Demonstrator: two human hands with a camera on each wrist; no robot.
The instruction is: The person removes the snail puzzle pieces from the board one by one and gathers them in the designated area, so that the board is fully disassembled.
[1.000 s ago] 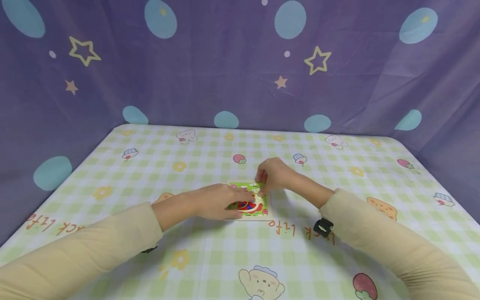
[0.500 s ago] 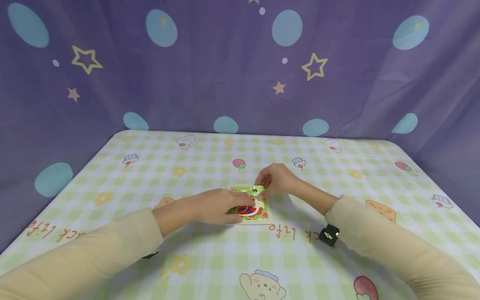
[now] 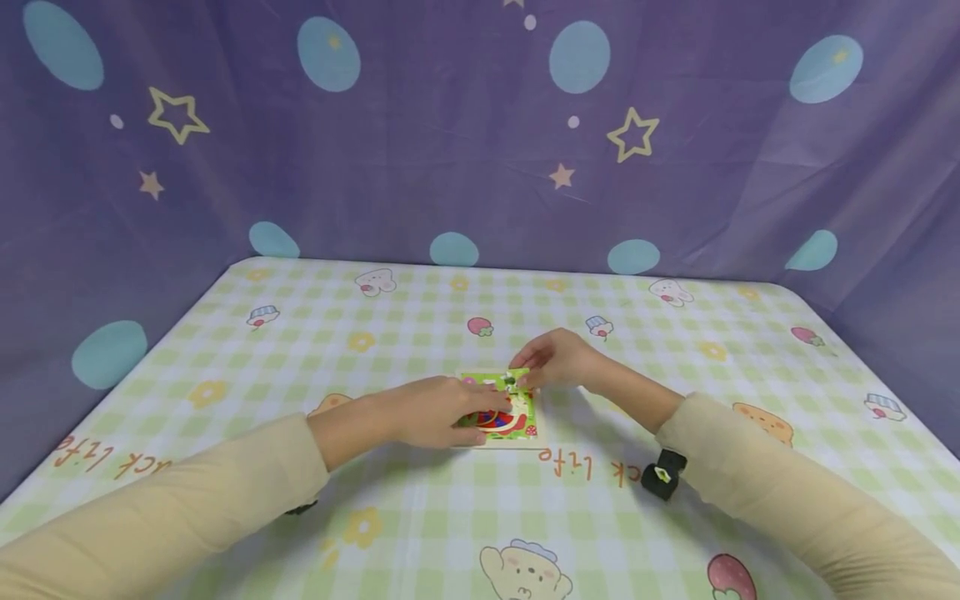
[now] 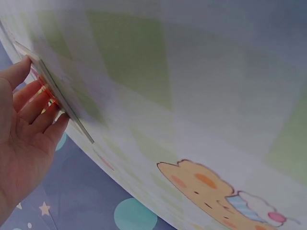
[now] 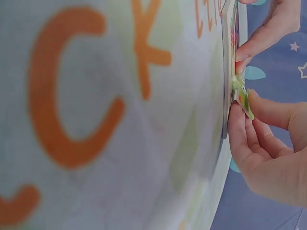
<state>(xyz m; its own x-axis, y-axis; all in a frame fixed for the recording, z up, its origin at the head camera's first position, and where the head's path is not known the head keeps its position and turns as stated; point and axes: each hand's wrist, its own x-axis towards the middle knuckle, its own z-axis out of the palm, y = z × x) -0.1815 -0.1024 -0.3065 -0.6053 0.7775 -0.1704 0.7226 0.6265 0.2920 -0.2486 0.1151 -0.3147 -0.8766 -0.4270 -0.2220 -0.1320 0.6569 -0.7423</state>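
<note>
A square jigsaw puzzle (image 3: pixel 516 432) with a bright green, red and blue picture lies flat in its pale tray (image 3: pixel 510 447) at mid-table. My left hand (image 3: pixel 438 410) rests across the puzzle's left part with outstretched fingers and hides much of the picture. In the left wrist view its fingertips (image 4: pixel 61 116) touch the picture side, thumb by the tray's edge. Over the far right corner, my right hand (image 3: pixel 568 358) pinches a green puzzle piece (image 5: pixel 243 99) between thumb and fingers. The piece is tilted up from the puzzle, one end close to its surface.
The puzzle lies on a green-and-white checked tablecloth (image 3: pixel 420 517) printed with cartoon figures. A purple curtain (image 3: pixel 450 142) hangs behind the table's far edge. A black wrist device (image 3: pixel 663 475) sits below the right sleeve.
My right hand has raised the corner puzzle piece into a tilt and shifted slightly right. The left hand stays on the puzzle. The head view has tipped up a little.
</note>
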